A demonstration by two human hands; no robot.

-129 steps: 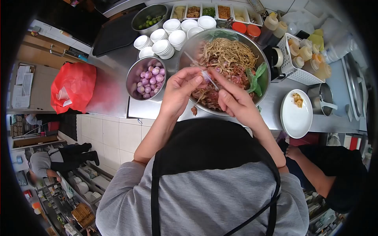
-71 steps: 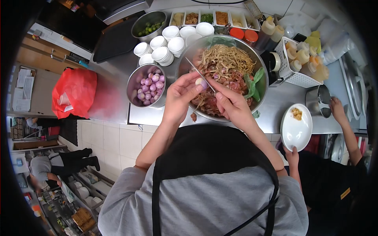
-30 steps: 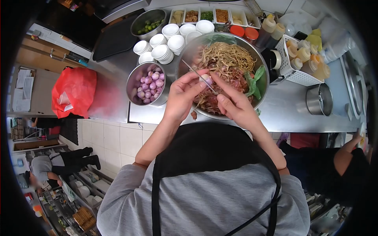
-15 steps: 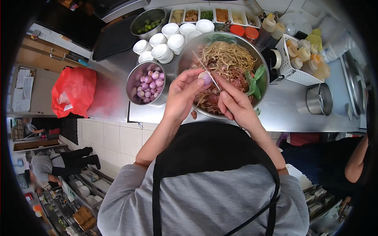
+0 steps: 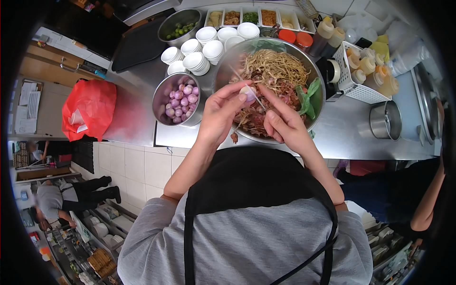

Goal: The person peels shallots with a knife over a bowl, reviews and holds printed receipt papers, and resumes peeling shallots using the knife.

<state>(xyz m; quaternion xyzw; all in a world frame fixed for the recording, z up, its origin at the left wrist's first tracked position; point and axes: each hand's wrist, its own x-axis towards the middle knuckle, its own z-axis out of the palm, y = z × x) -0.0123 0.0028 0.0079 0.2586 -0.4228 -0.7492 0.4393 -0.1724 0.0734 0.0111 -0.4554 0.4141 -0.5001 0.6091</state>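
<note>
Over a wide steel bowl (image 5: 317,118), my left hand (image 5: 219,112) pinches a shallot (image 5: 248,93) between thumb and fingers. My right hand (image 5: 284,124) is closed around a small knife (image 5: 261,102), its index finger stretched along the blade. The thin blade lies against the shallot and points up and left. Under both hands, the bowl holds reddish-brown papery skins (image 5: 256,124), a mound of pale tan strands (image 5: 278,66) and green plastic (image 5: 311,102). To the left, peeled purple shallots (image 5: 178,102) fill a smaller steel bowl (image 5: 157,111).
Stacked white bowls (image 5: 196,61) and a bowl of green limes (image 5: 179,30) stand behind. A red plastic bag (image 5: 97,107) lies left; a white basket of bottles (image 5: 365,90) and a steel pot (image 5: 385,121) are right. Another person (image 5: 403,190) stands close on the right.
Both hands stay in nearly the same place, while the knife blade shifts slightly against the shallot and blurs. The arm of the person on the right has moved a little.
</note>
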